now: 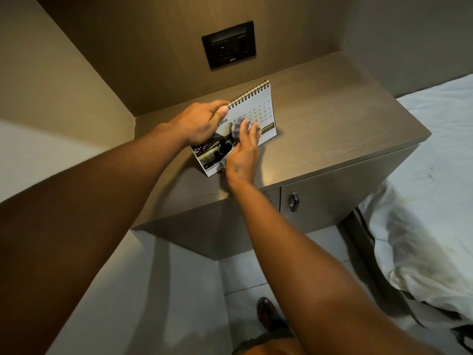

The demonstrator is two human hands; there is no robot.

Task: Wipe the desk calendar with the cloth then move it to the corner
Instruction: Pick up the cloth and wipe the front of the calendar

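Note:
A spiral-bound desk calendar marked 2026 stands on the brown wooden bedside table, near its left side. My left hand grips the calendar's top left corner at the spiral. My right hand presses a crumpled blue-and-white checked cloth against the middle of the calendar's front page. The cloth is blurred and partly hidden under my fingers. A dark photo fills the page's lower left.
A black wall socket plate sits on the panel behind the table. The table has a drawer with a metal handle. A bed with white sheets lies to the right. My foot stands on the tiled floor below.

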